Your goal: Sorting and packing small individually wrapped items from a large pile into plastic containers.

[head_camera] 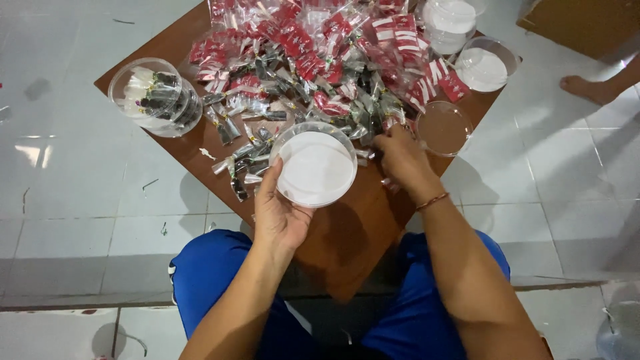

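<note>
Two hands at work over a low brown desk (347,233), one clear round tub (315,167) between them.
My left hand (277,213) grips the tub's near-left rim, thumb up its side, white base showing. My right hand (400,160), just right of the tub, has its fingers curled into the heap of red and silver sachets (313,60); what they hold I cannot tell.

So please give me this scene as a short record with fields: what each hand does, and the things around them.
left hand: holds a round clear tub, white inside, nothing in it
right hand: reaches into the pile of small wrapped packets
surface: low brown board on a tiled floor
left of pile: clear tub filled with packets
right of pile: loose clear lids
</note>
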